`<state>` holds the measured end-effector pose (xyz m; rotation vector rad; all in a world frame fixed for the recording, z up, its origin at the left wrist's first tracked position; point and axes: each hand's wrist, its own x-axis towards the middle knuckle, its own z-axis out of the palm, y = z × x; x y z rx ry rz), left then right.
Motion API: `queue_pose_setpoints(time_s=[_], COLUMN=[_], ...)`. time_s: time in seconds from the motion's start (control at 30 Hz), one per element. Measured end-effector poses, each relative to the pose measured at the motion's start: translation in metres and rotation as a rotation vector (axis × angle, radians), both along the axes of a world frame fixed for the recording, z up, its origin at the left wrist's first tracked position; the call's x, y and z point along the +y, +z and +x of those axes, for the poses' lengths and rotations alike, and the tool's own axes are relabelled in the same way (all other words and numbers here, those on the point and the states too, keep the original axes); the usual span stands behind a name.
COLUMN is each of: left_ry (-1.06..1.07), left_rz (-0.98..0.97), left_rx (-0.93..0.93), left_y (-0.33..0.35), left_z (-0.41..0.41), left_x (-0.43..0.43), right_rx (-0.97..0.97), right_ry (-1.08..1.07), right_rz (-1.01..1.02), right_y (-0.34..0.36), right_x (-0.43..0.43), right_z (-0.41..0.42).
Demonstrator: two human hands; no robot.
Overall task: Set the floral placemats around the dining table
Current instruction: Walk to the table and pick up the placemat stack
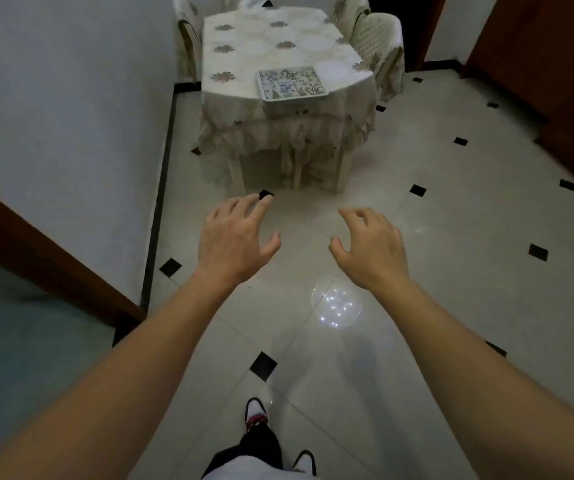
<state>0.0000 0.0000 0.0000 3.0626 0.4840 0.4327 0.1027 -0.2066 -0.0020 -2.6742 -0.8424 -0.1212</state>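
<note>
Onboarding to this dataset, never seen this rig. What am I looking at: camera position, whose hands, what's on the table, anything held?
There is no machine here. The only picture comes from a wide-angle camera worn on a person's head, looking forward and down. The grips are that person's two bare hands. The left grip and the right grip reach forward above the tiled floor, fingers relaxed, and hold nothing. Ahead stands the dining table under a pale flowered cloth, with covered chairs around it. The floral placemats lie near its front edge in what looks like one stack, none yet laid out. At the bottom of the picture are the person's shoes.
</note>
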Motion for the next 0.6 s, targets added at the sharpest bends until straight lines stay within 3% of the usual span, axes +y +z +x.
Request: queue_pose_setpoints(time_s=[0.6], left_ry=[-0.038], left_rz=[-0.011], left_rx=[0.001], left_y=[-0.014], left_z=[0.147], left_x=[0.148], right_rx=[-0.036], right_ry=[-0.080], right_rz=[-0.057], right_y=[-0.013], right_x=[0.133], right_z=[0.141])
